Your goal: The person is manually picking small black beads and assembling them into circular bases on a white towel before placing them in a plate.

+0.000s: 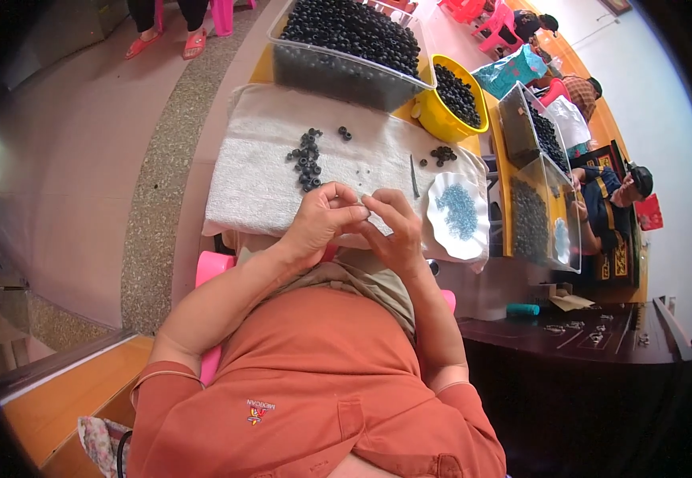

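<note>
left hand (323,221) + right hand (397,229): fingertips pinched together, can't tell on what | slim dark tool (414,177): ahead, nearer right, lying fore-and-aft

Anything between left hand (323,221) and right hand (397,227): too small to tell. Specks (359,170) on white cloth (258,119), possibly 2, too tiny to identify. Clear bin (326,72) with black pieces (350,32): cut off by top edge. Person's legs (195,12): likewise cut off. Pink chair (213,267): mostly hidden behind wearer's body (322,350).
</note>
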A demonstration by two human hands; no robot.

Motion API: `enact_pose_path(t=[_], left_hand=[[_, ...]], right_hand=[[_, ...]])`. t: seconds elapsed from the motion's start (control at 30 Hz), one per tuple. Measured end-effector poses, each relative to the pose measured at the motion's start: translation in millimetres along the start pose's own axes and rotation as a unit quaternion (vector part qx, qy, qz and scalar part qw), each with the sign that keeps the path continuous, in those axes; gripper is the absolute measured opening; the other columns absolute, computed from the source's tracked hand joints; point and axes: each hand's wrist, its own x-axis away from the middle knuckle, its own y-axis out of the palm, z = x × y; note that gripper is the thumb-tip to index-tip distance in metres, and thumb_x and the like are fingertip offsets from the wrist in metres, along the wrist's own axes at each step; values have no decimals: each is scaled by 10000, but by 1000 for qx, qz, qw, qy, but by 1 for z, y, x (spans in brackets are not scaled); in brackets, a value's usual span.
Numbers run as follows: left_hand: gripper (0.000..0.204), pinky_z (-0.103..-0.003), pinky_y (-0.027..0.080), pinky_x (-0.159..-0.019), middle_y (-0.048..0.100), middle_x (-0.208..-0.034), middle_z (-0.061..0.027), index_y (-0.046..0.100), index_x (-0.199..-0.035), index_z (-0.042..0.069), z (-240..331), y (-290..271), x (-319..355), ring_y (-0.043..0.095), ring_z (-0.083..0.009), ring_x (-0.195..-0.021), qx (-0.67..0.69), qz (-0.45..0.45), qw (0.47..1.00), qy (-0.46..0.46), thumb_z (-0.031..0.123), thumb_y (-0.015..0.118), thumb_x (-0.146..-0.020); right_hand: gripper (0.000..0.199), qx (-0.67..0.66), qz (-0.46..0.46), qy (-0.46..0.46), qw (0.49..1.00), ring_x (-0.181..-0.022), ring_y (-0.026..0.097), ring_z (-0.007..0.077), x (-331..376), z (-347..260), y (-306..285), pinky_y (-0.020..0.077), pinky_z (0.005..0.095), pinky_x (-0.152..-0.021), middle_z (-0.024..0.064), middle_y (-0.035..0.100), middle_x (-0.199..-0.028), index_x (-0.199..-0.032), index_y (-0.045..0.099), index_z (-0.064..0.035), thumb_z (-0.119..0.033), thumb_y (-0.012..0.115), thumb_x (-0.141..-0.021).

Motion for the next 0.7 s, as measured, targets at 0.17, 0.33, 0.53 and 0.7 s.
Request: enact_pose_path(t=[0.17, 0.33, 0.53, 0.7], left_hand=[[169, -295, 551, -768, 632, -934, -52, 537, -988, 71, -3, 1, 1, 629, -141, -868, 6, 19, 999, 26, 12, 646, -872], [182, -287, 544, -759, 627, -933, -43, 531, -992, 81, -3, 4, 3, 627, -137, -872, 10, 30, 999, 22, 6, 641, -869], [181, -294, 550, -751, 635, -926, -44, 522, -995, 77, 1, 7, 5, 640, -138, -859, 18, 24, 1000, 10, 13, 646, -880], [174, -320, 584, -681, 646, -921, -53, 514, -985, 71, 4, 11, 7, 656, -145, -808, 6, 28, 999, -14, 33, 659, -895]], right_hand=[[443, 9, 11, -1, 1000, -838, 646, 299, -1, -4, 6, 541, 364, -696, 154, 618, -990, -1097, 655, -3, 12, 796, -677], [437, 31, 30, -11, 999, -842, 646, 306, 0, -5, 12, 541, 371, -687, 153, 623, -987, -1082, 656, 1, 9, 799, -670], [448, 61, 84, -61, 993, -808, 656, 317, 1, -5, 15, 539, 373, -665, 160, 662, -927, -1076, 644, 6, 30, 791, -653], [601, 40, 96, -14, 994, -841, 690, 289, 6, -5, 13, 547, 379, -739, 134, 691, -895, -1215, 559, 19, 38, 798, -663]])
